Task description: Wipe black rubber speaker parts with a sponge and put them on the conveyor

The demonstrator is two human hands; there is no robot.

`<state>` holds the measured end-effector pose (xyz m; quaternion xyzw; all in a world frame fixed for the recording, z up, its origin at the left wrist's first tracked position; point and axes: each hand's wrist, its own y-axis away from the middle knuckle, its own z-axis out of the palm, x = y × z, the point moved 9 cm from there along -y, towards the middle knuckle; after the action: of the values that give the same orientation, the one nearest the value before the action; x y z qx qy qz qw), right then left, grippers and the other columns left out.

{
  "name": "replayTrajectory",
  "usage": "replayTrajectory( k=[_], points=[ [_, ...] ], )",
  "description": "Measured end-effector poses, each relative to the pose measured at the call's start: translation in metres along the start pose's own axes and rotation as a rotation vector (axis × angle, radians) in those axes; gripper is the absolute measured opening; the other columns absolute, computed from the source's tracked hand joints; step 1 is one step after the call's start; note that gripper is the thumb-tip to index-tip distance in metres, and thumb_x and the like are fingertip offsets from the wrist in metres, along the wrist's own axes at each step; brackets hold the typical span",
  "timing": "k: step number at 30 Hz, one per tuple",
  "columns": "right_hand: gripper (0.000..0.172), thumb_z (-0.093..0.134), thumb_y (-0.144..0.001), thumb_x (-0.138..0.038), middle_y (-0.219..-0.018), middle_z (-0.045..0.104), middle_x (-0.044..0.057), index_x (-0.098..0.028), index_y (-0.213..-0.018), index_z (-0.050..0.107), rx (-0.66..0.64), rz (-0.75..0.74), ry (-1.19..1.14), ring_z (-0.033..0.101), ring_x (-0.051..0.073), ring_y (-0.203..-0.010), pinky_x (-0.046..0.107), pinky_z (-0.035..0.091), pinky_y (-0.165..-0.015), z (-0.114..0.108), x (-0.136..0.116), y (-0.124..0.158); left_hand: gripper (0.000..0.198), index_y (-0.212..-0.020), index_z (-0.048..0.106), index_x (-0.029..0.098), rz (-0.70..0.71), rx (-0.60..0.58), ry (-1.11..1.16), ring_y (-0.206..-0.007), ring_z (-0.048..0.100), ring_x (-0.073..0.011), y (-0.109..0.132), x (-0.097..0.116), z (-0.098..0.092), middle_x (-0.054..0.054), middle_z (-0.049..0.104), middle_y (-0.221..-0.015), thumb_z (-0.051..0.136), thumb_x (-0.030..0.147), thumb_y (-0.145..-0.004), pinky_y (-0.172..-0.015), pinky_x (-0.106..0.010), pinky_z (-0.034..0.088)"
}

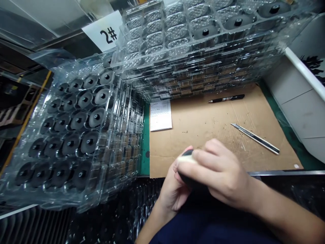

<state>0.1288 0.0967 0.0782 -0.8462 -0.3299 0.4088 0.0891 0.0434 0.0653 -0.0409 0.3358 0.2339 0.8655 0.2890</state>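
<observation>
Black part [189, 179] sits clenched between the left fingers [179, 171] below and the curled right fingers [210, 157] above.

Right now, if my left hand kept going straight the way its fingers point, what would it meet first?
Your left hand likely meets the cardboard first, though depth is hard to judge; farther along that line lies the black pen.

Between the fingers [210, 152]: black item with pale cream end [185, 159]. Left of fingers: matte black round discs [89, 142] in clear plastic trays [124, 149]. Beyond fingers: tan corrugated cardboard sheet [203, 128].
</observation>
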Motion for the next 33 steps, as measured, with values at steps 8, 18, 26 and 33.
replayTrajectory(
  k=[8,18,26,33],
  points=[
    [0.026,0.040,-0.091,-0.017,-0.072,0.057,0.003,-0.020,-0.097,0.065,-0.043,0.041,-0.035,0.041,0.014,-0.069,0.030,0.032,-0.065,0.010,0.000,-0.008,0.025,-0.084,0.067,0.017,-0.004,-0.074,-0.041,-0.074,0.058,-0.0115,0.001,0.000,0.009,0.003,0.061,-0.074,0.079,0.023,-0.062,-0.075,-0.021,0.048],
    [0.026,0.049,-0.089,-0.025,-0.092,0.064,0.005,-0.027,-0.109,0.064,-0.144,0.344,0.064,0.055,0.017,-0.089,0.034,0.045,-0.077,0.040,0.123,0.043,0.060,-0.116,0.056,0.025,-0.078,-0.163,0.101,-0.097,0.063,-0.0253,0.000,-0.006,0.002,-0.008,0.060,-0.118,0.076,0.044,-0.063,-0.084,-0.034,0.048],
    [0.032,0.047,-0.088,-0.026,-0.117,0.054,0.011,-0.022,-0.118,0.058,0.176,0.510,0.283,0.049,0.024,-0.109,0.045,0.039,-0.094,0.026,0.130,0.105,0.058,-0.121,0.055,0.026,-0.086,-0.262,0.179,-0.106,0.060,-0.0267,-0.001,-0.005,0.010,-0.006,0.059,-0.121,0.064,0.052,-0.070,-0.086,-0.030,0.050],
    [0.039,0.051,-0.083,-0.042,-0.119,0.053,0.014,-0.019,-0.113,0.060,0.328,0.818,0.617,0.045,0.032,-0.111,0.048,0.033,-0.093,-0.026,0.179,0.158,0.055,-0.121,0.055,0.023,-0.083,-0.302,0.210,-0.105,0.060,-0.0256,-0.001,-0.002,0.016,-0.006,0.059,-0.117,0.055,0.055,-0.077,-0.088,-0.031,0.049]
  ],
)
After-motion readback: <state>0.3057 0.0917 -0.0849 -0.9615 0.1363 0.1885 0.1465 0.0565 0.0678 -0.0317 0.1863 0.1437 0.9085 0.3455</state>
